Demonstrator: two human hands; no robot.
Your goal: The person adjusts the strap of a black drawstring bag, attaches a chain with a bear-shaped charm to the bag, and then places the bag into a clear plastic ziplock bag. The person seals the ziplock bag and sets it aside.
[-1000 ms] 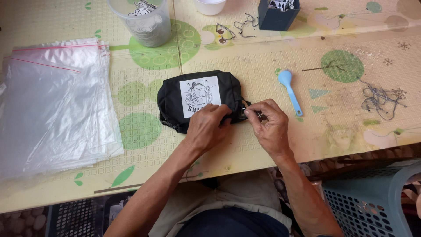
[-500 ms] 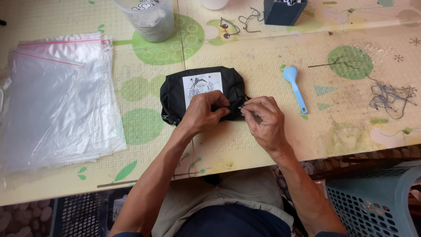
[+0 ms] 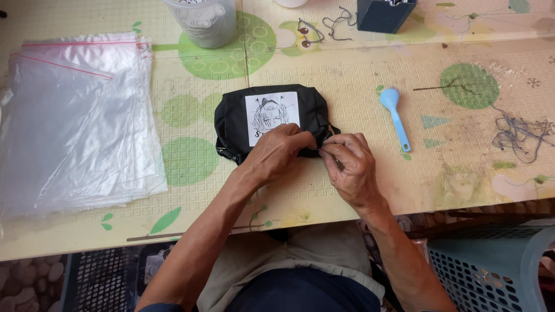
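A small black fabric pouch (image 3: 231,118) with a white printed patch lies on the patterned table mat (image 3: 347,75) in front of me. My left hand (image 3: 276,151) presses on the pouch's near right corner, fingers curled over the fabric. Right beside it, my right hand (image 3: 350,167) pinches something thin and small at that same corner; what it is cannot be made out. Both hands touch at the pouch's edge.
A stack of clear plastic bags (image 3: 75,121) with red seal strips lies at the left. A blue plastic spoon (image 3: 395,115) rests to the right, thin chains (image 3: 517,133) farther right. A clear tub (image 3: 202,20) and dark blue box (image 3: 384,13) stand at the back. A blue basket (image 3: 491,266) sits below.
My view has shifted slightly. Both hands stay at the pouch's right corner, with the fingers working closer together on it.
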